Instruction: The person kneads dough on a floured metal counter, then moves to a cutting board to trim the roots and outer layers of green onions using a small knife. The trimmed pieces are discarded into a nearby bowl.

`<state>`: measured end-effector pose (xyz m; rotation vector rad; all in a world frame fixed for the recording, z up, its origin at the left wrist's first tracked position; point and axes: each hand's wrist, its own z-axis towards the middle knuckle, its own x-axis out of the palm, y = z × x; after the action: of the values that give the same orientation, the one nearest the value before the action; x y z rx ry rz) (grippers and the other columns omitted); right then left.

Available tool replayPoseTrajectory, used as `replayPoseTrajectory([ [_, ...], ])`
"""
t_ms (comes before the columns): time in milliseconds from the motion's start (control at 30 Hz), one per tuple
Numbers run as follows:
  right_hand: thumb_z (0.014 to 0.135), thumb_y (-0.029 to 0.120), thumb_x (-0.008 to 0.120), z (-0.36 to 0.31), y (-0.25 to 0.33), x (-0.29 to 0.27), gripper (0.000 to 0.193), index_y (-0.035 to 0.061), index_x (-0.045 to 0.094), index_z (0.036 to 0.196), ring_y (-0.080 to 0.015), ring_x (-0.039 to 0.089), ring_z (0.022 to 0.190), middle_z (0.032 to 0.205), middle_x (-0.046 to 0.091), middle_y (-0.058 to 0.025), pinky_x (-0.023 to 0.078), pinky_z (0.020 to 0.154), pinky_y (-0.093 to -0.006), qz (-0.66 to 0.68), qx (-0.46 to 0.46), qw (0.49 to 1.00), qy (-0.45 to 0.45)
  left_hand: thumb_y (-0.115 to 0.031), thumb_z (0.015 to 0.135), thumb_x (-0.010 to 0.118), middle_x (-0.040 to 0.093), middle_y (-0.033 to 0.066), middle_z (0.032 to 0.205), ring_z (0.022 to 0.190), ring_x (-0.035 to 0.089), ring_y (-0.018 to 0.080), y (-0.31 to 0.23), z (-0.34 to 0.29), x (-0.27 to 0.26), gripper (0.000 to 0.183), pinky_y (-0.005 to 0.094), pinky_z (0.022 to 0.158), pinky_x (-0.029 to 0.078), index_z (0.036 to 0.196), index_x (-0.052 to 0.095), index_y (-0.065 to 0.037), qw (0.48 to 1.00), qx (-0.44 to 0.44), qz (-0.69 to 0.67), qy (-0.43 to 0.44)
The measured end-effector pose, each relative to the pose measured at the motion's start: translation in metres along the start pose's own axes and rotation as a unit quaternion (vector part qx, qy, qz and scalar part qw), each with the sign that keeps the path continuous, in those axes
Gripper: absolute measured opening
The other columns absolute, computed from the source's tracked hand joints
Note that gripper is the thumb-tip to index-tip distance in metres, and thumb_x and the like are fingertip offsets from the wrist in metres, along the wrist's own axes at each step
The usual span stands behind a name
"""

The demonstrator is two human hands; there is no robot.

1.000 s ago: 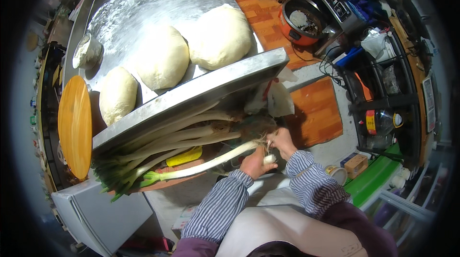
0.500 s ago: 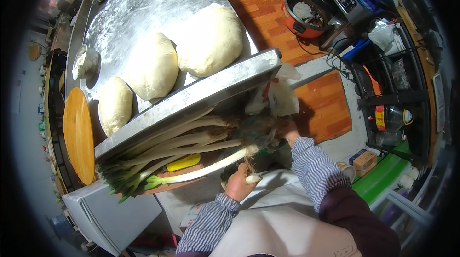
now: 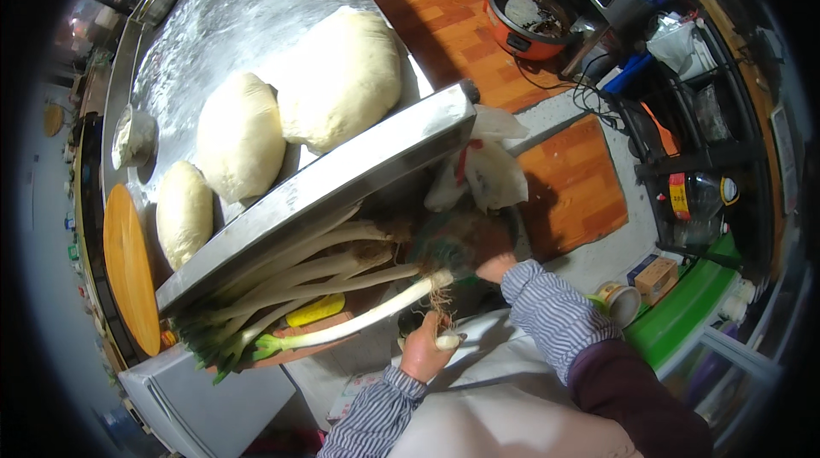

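Note:
My left hand [image 3: 424, 354] is closed around a small, rounded white piece [image 3: 447, 342], its kind unclear. Just above that hand hang the roots of a long leek [image 3: 376, 313], which lies across the front of several other leeks [image 3: 320, 270] below the table edge. Under the table's corner, my right hand [image 3: 495, 263] reaches into shadow beside a crumpled, greenish see-through plastic bag [image 3: 444, 243]. Its fingers are too dark to make out. A white plastic bag with a red tie [image 3: 491, 176] sits just beyond it.
Three dough lumps, the largest [image 3: 346, 78] nearest the corner, rest on the floured metal table [image 3: 248, 5]. A round wooden board [image 3: 128, 270] leans at left, above a white cabinet [image 3: 209, 398]. An orange pan [image 3: 523, 44] stands far right; a black rack [image 3: 700, 159] is at right.
The view has shifted, moving the table and dough leftward in the picture. My right hand has come slightly toward me, its fingers now in deeper shadow. My left hand keeps its grip on the white piece.

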<state>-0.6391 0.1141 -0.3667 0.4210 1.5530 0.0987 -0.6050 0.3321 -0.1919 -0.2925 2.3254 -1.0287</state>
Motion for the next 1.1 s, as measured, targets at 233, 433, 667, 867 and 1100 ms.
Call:
replayPoseTrajectory([
  [233, 0.088, 0.019, 0.055, -0.027, 0.008, 0.102, 0.032, 0.0162, 0.066, 0.118, -0.0303, 0.054, 0.118, 0.132, 0.054, -0.0091, 0.041, 0.094, -0.0577, -0.088, -0.017, 0.991, 0.104, -0.010, 0.075, 0.080, 0.062, 0.0072, 0.079, 0.071, 0.061, 0.0132, 0.016, 0.009, 0.006, 0.035, 0.0275, 0.064, 0.050, 0.096, 0.052, -0.004, 0.999, -0.012, -0.019, 0.032],
  [433, 0.080, 0.019, 0.059, -0.052, -0.002, 0.204, 0.048, 0.0085, 0.058, 0.126, -0.0387, 0.039, 0.132, 0.138, 0.047, -0.0172, 0.027, 0.106, -0.0632, 0.132, 0.027, 0.986, 0.102, -0.008, 0.074, 0.079, 0.060, 0.0061, 0.080, 0.070, 0.058, 0.0137, 0.037, 0.023, -0.001, 0.038, 0.0271, 0.064, 0.048, 0.101, 0.051, -0.004, 0.993, -0.087, -0.032, 0.080],
  [667, 0.085, 0.018, 0.057, -0.046, -0.038, 0.244, 0.042, 0.0040, 0.057, 0.125, -0.0373, 0.039, 0.128, 0.140, 0.043, -0.0161, 0.033, 0.102, -0.0554, -0.070, 0.216, 0.958, 0.174, -0.006, 0.083, 0.066, 0.061, 0.0083, 0.097, 0.086, 0.059, 0.0216, 0.063, 0.028, 0.003, 0.040, 0.0337, 0.076, 0.050, 0.121, 0.053, -0.006, 0.994, 0.020, 0.062, 0.085],
  [867, 0.084, 0.017, 0.057, -0.059, -0.054, 0.257, 0.040, 0.0026, 0.057, 0.121, -0.0325, 0.045, 0.117, 0.126, 0.051, -0.0137, 0.036, 0.099, -0.0515, 0.031, 0.188, 0.971, 0.144, -0.018, 0.071, 0.077, 0.055, 0.0051, 0.096, 0.087, 0.054, 0.0179, 0.099, 0.024, 0.006, 0.066, 0.0318, 0.079, 0.049, 0.129, 0.048, -0.003, 0.960, -0.192, -0.158, 0.127],
  [1100, 0.083, 0.010, 0.056, -0.046, -0.054, 0.231, 0.034, 0.0069, 0.061, 0.117, -0.0297, 0.050, 0.114, 0.125, 0.053, -0.0113, 0.038, 0.096, -0.0485, 0.109, 0.225, 0.946, 0.204, -0.016, 0.067, 0.076, 0.052, 0.0031, 0.099, 0.088, 0.052, 0.0165, 0.086, 0.036, 0.005, 0.077, 0.0308, 0.079, 0.049, 0.136, 0.045, -0.006, 0.926, -0.226, -0.277, 0.119],
])
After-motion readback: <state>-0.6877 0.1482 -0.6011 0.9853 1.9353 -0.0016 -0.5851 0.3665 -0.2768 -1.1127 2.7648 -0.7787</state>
